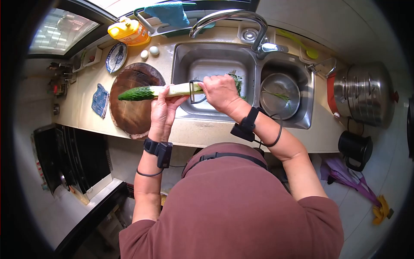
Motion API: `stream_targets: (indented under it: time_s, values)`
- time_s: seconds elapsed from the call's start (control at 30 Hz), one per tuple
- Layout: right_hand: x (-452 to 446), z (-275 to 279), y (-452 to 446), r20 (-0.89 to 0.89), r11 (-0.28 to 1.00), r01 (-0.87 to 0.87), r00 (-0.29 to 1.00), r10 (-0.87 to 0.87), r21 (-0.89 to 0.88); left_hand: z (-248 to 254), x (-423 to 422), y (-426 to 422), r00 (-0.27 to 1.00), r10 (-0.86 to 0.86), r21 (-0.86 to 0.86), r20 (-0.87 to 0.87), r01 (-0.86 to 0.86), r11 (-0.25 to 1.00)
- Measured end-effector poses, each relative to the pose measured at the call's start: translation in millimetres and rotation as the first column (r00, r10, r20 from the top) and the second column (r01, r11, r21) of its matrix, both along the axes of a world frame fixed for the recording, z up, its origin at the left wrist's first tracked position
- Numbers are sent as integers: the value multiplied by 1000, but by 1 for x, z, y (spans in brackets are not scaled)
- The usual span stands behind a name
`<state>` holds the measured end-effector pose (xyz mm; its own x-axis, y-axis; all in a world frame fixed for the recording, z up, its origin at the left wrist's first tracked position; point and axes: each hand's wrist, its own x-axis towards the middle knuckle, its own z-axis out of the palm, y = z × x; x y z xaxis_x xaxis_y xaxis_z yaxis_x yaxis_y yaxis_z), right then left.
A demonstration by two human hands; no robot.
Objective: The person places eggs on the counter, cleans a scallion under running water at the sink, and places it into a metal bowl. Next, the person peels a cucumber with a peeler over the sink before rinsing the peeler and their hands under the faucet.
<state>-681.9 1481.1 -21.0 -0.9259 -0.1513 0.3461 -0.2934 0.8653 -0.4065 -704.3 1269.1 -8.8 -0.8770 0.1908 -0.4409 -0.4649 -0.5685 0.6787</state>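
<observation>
A long cucumber [137,93] lies level across my left hand [163,108], whose fingers are wrapped round its middle. Its left part still has dark green skin, while the right part is pale and peeled. My right hand [222,91] is closed on a peeler [192,92], with the peeler's frame at the cucumber's right end, over the large sink basin [207,58]. Green peelings [236,82] lie in that basin, partly hidden behind my right hand. Beneath the cucumber's skinned end is a round wooden chopping board [129,114].
A metal bowl [280,84] with green strips sits in the smaller basin. The faucet [235,15] arches over the sink. Two eggs [154,50], a patterned dish [116,57], a yellow jug [128,32] and a blue cloth [100,100] surround the board. A steel pot [366,95] stands right.
</observation>
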Motion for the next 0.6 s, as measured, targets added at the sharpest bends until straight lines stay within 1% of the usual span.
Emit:
stream_targets:
  time_s: [0.07,0.1,0.13,0.17,0.2,0.23,0.27,0.37,0.47,0.53,0.6]
  values:
    - [-4,-12,11,48,1000,14,999,-14,-1,-3,-1,-7,1000,-6,-11,-10,6,1000]
    - [-5,-35,26,69,999,43,997,-43,14,-5,-1,-12,1000,-6,-14,-17,6,1000]
    - [0,-48,45,123,995,22,992,-35,101,-5,0,-16,1000,18,-7,-10,-18,1000]
    - [3,-78,63,277,986,62,955,-104,153,-4,1,-21,999,37,0,-3,-37,999]
    - [10,-88,75,327,982,113,932,-157,151,-4,1,-25,999,51,6,8,-51,999]
    - [14,-87,81,357,972,175,907,-222,159,-3,0,-29,998,60,15,9,-60,998]
    - [18,-87,84,359,974,181,908,-219,137,-5,2,-33,998,55,16,-2,-55,998]
    - [19,-61,87,351,975,214,910,-221,59,-8,-4,-35,999,37,33,-34,-36,999]
    - [13,-21,62,275,972,150,957,-97,-178,-4,0,-32,999,23,40,-25,-22,999]
    - [7,-7,36,189,982,34,982,2,-184,3,0,-25,999,-15,33,-50,17,999]
    - [5,8,17,107,992,-23,994,36,-120,11,-2,-19,998,-35,62,-60,38,997]
